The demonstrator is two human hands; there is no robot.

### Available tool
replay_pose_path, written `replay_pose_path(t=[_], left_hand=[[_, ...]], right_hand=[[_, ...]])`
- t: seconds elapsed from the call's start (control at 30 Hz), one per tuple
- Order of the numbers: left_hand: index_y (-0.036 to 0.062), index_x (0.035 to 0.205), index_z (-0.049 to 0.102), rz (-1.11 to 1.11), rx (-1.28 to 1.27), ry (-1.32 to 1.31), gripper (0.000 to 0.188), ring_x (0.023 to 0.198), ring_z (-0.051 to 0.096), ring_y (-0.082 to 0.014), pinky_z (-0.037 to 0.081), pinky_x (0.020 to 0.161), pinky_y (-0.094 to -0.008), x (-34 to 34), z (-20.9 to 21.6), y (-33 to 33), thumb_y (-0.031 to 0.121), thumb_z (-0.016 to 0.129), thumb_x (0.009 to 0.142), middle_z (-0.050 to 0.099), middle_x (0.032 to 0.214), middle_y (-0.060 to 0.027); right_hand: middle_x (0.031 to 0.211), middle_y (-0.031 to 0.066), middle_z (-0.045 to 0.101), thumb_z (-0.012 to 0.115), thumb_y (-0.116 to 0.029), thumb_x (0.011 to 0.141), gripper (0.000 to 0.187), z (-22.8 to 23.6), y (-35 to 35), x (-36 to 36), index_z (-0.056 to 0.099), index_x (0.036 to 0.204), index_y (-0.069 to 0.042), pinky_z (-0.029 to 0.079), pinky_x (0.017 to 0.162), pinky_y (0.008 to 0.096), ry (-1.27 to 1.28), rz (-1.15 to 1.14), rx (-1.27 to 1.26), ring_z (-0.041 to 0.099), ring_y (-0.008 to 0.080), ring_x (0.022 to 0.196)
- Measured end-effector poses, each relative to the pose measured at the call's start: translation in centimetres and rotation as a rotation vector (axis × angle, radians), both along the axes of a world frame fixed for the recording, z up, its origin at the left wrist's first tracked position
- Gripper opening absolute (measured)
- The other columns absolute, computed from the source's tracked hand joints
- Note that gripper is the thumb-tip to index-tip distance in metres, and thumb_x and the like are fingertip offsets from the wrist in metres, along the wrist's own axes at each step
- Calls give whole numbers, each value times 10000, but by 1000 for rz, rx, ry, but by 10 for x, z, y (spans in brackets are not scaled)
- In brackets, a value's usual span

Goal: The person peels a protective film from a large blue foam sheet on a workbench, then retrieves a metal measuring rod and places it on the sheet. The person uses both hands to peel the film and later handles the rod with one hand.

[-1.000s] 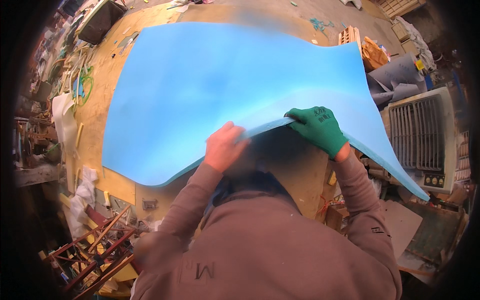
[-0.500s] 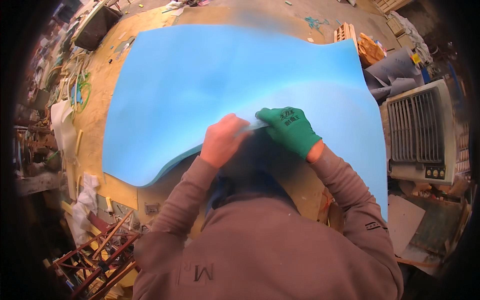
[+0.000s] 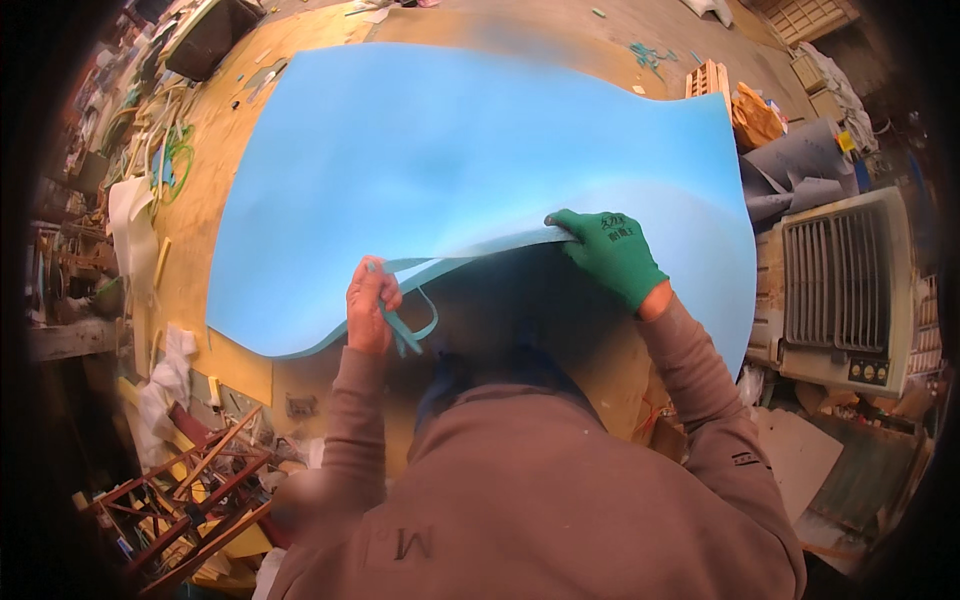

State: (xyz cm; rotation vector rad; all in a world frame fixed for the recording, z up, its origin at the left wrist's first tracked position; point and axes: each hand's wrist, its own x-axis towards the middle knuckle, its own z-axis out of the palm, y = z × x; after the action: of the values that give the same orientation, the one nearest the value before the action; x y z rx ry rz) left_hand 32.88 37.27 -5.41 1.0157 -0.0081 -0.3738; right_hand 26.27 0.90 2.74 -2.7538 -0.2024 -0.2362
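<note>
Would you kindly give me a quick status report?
Left hand gripping strip; right hand gripping sheet edge. Near edge raised, strip end dangling. Nothing visibly blocking hands.

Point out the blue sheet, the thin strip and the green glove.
Blue sheet (image 3: 470,165): head view, bare upper face, near its middle.
Strip (image 3: 403,336): head view, its hanging part.
Green glove (image 3: 612,262): head view, its back.

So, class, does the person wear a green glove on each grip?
No: the right grip wears a green glove, but the left grip is bare.
</note>
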Motion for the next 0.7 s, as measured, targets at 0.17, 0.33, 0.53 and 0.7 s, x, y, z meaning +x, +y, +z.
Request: replay_pose_path(t=[0.17,0.33,0.53,0.7], left_hand=[[98,1037,538,301,-204,84,256,788,465,-86,390,662,-245,8,28,-70,326,523,1152,510,900,2],[103,994,562,-98,-247,101,237,865,584,-155,497,772,-312,30,26,-78,297,568,1129,541,862,-7],[87,1166,704,-45,768,-591,259,832,642,-212,545,732,-352,12,8,-52,235,776,967,613,888,-64],[93,1111,773,-213,1141,-723,291,834,659,-276,549,707,-377,-4,4,-30,225,868,869,670,952,-92]], right_hand=[[943,136,769,686,-156,911,294,-9,4,-3,736,1201,-164,582,790,509,65,25,-5,737,381,870],[975,128,776,698,-173,921,298,-5,1,-2,737,1216,-166,584,808,509,112,38,15,736,385,885],[992,116,779,694,-154,920,310,6,-6,-1,740,1225,-183,583,812,490,77,27,46,735,375,895],[963,115,773,692,-134,902,346,4,-13,1,750,1234,-213,569,805,469,95,-23,44,732,364,888]])
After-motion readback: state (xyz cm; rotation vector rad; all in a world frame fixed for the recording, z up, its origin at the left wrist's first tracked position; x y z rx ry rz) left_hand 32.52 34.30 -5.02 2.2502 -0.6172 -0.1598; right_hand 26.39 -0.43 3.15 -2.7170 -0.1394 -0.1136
